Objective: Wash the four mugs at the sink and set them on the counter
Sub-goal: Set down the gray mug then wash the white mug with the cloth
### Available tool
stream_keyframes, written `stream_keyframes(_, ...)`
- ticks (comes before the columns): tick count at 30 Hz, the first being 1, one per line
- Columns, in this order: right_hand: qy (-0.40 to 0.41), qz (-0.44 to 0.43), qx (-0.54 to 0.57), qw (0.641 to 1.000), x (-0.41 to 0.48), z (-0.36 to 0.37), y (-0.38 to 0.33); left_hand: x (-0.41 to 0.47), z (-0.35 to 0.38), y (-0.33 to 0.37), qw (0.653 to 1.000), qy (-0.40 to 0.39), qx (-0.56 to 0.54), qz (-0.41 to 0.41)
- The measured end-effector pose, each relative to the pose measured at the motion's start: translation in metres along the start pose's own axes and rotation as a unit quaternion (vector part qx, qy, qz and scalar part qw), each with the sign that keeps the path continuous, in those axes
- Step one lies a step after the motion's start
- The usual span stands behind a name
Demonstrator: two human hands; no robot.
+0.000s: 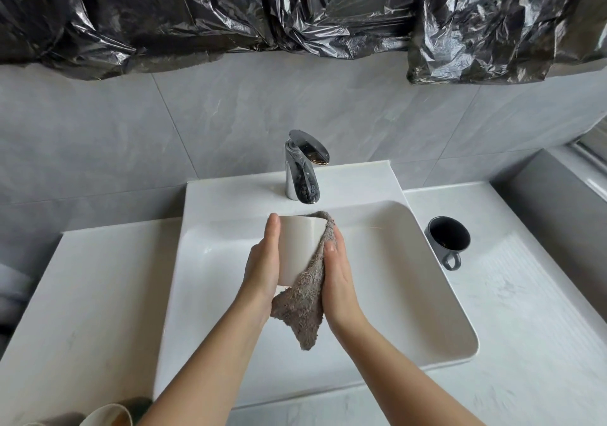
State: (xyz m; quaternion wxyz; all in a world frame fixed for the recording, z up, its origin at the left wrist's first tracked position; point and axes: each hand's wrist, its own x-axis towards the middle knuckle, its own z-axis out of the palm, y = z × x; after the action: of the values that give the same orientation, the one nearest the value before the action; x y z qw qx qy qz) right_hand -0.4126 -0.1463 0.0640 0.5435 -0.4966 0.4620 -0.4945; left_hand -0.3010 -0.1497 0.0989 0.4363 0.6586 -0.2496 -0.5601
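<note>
Black plastic sheeting (295,8) hangs above a chrome faucet (300,169) at the back of a white sink (410,294). Over the basin, just before the faucet, the left hand (262,261) grips a tilted white mug (297,248). The right hand (338,271) holds a grey cloth (308,297) against its rim. A dark grey mug (448,238) stands on the surface (525,327) right of the sink, with open room around it.

- white mug (297,248): plain and glossy, held in the air over the middle of the sink (430,281), tilted, wider end toward the far side.
- dark grey mug (448,238): upright on the counter (525,310) just right of the sink, handle pointing near.
- cream mug (108,417): at the near left edge, mostly cut off.
</note>
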Motion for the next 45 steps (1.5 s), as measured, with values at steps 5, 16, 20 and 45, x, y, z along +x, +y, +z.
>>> stream_keyframes(5, -0.018, -0.018, -0.027, 0.999, -0.004, 0.003, 0.000, -0.002, -0.006, -0.002, 0.998, 0.034, -0.002, 0.051)
stream_keyframes(16, -0.020, 0.006, -0.032, 0.999, -0.005, 0.002, 0.013, 0.004, -0.007, -0.013, 0.996, -0.010, -0.082, -0.017)
stream_keyframes(20, -0.018, -0.003, -0.058, 0.998, -0.007, -0.001, 0.010, 0.007, -0.006, -0.014, 0.998, -0.014, -0.050, 0.028)
stream_keyframes(45, -0.011, 0.056, -0.334, 0.941, 0.010, -0.024, -0.002, 0.015, -0.010, -0.031, 0.994, -0.088, -0.070, 0.006)
